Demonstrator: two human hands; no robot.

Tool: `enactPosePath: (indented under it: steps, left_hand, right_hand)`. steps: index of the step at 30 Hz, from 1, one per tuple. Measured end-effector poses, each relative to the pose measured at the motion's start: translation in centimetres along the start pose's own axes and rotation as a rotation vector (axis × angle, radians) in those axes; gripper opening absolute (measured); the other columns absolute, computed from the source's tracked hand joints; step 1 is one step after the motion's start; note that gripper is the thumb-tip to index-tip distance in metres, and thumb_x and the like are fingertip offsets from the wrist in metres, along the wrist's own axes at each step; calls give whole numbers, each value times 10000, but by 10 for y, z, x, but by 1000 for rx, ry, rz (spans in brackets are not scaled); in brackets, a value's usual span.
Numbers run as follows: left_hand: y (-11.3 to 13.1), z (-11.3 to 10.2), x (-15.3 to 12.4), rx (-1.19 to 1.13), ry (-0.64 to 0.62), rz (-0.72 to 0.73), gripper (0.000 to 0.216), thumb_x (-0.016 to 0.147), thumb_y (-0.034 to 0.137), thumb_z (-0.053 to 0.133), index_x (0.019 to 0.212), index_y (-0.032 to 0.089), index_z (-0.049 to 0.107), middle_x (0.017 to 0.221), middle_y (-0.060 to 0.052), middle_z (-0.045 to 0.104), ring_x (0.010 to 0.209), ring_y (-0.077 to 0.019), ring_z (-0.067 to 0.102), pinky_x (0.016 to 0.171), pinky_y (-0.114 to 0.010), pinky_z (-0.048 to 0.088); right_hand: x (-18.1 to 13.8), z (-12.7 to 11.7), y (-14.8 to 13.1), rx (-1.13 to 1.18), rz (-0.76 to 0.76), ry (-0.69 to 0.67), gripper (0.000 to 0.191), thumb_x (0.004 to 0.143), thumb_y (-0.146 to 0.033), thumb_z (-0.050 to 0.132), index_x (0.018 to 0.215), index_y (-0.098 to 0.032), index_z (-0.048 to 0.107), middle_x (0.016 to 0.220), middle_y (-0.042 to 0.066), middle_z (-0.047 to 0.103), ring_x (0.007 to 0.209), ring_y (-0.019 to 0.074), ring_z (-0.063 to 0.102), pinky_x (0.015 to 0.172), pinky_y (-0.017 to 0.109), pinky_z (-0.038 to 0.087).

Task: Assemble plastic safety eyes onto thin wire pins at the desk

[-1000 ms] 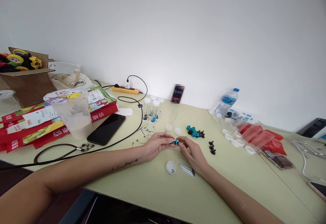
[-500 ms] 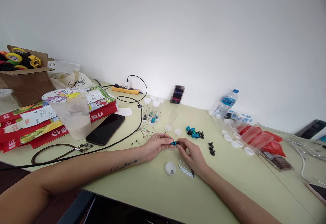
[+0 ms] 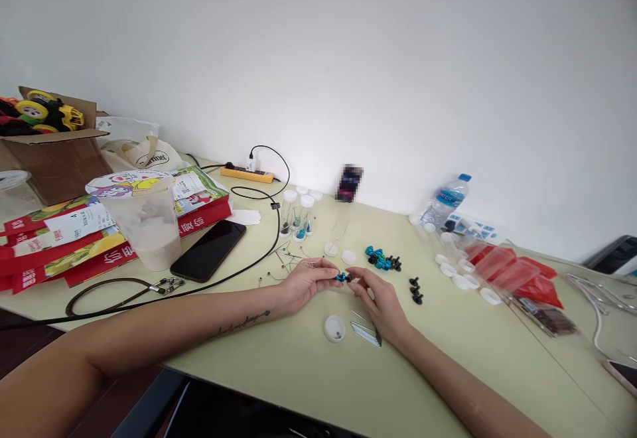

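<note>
Between my fingertips is a small blue-and-black piece (image 3: 342, 277), too small to name its kind. My left hand (image 3: 307, 285) pinches its left side, and thin wires seem to lie over the fingers. On the other side, my right hand (image 3: 382, 304) has thumb and fingertips closed on the black end. Below them sits a white cap (image 3: 335, 328) with tiny bits inside, beside a row of thin metal rods (image 3: 365, 333). A pile of similar blue and black pieces (image 3: 382, 259) lies beyond my right hand, with several black pieces (image 3: 415, 291) nearer.
Clear tubes with white caps (image 3: 301, 219) stand behind thin bead-tipped wires (image 3: 283, 255). At left are a phone (image 3: 209, 250), a drink cup (image 3: 149, 232), a black cable (image 3: 253, 262) and a box (image 3: 60, 166). Red bags (image 3: 527, 279) and a water bottle (image 3: 448, 202) are at right.
The whole view has shifted slightly. Both hands keep their hold on the small blue-and-black piece, with barely any finger movement.
</note>
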State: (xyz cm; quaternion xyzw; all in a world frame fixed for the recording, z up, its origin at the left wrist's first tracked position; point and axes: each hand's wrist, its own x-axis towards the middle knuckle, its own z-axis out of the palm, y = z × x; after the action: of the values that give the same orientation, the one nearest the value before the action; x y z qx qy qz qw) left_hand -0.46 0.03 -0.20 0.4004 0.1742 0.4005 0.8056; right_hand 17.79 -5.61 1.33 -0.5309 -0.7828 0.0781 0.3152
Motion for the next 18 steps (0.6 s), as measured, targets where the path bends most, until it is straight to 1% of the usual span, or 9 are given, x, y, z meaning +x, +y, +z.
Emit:
enactPosePath:
  steps: [2,7,9,11,14,18]
  left_hand:
    - [0,0,0,-2,4,1,175,650,191,728,760,92,636,794,-60,639,774,-151,626,896,-331,437]
    - [-1,-1,0,-19,13,-6,175,645,182,730,762,95,633,782,-47,632,756,-150,627,889,-330,443]
    - [-1,-2,1,-21,14,-7,177,646,179,729,769,94,633,791,-50,633,766,-152,627,889,-325,442]
    - [-1,-1,1,-22,14,-2,181,649,186,727,773,93,635,796,-54,635,775,-156,628,893,-327,438]
    - [-1,-1,0,-17,16,11,182,649,194,728,770,92,638,793,-56,636,786,-160,628,897,-332,432]
    - [-1,0,-1,-10,6,16,188,645,205,731,764,94,637,800,-59,640,783,-163,630,901,-342,426]
  right_hand:
    - [0,-1,-1,-1,6,0,266,921,-309,365,1136,-226,497,965,41,630,657,121,583,645,261,482]
    - [-1,-2,-2,6,-47,-19,290,922,-302,353,1108,-200,550,952,56,645,673,131,594,667,258,481]
    - [-2,-2,-1,6,-41,-21,308,924,-307,349,1126,-198,555,964,56,649,717,138,611,688,255,483]
    - [-2,-2,1,3,-41,-5,337,930,-319,330,1166,-199,539,951,56,653,804,157,619,723,260,481]
    - [-3,-2,2,23,-81,24,381,940,-338,277,1223,-202,494,904,61,647,884,178,605,744,278,471]
    - [-4,-3,4,54,-111,1,392,947,-344,238,1193,-217,515,893,58,630,835,172,601,735,288,465]
